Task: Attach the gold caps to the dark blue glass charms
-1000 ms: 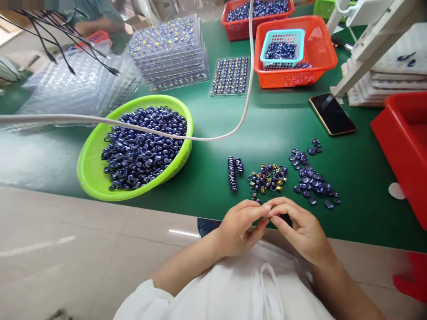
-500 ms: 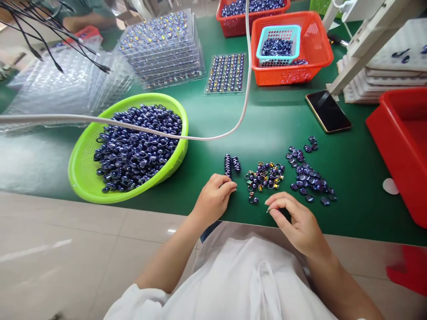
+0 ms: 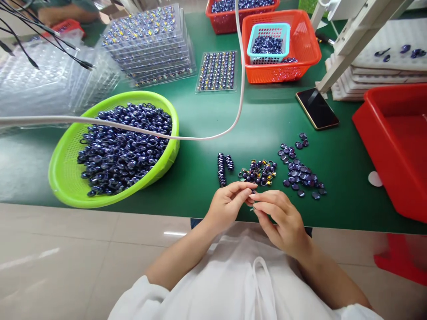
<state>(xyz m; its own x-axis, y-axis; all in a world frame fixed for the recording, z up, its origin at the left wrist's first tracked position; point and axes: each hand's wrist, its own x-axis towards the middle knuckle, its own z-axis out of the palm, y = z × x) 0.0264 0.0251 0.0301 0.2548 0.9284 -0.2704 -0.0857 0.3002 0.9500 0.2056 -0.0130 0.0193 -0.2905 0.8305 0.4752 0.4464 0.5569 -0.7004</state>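
My left hand (image 3: 228, 206) and my right hand (image 3: 280, 220) meet at the near edge of the green table (image 3: 267, 115), fingertips pinched together on a small dark piece I cannot make out well. Just beyond them lie a pile of small metal-and-blue parts (image 3: 258, 171), a row of stacked dark blue pieces (image 3: 222, 168) to the left, and loose flat blue stones (image 3: 300, 171) to the right.
A green basket (image 3: 66, 151) heaped with dark blue pieces sits at left, a white cable (image 3: 200, 135) crossing over it. Stacked clear trays (image 3: 150, 44), orange baskets (image 3: 300, 58), a phone (image 3: 316, 109) and a red bin (image 3: 396, 142) stand beyond and right.
My left hand went out to the row of stacked pieces, then came back to meet my right hand, which stayed near the table edge. The view shifted slightly.
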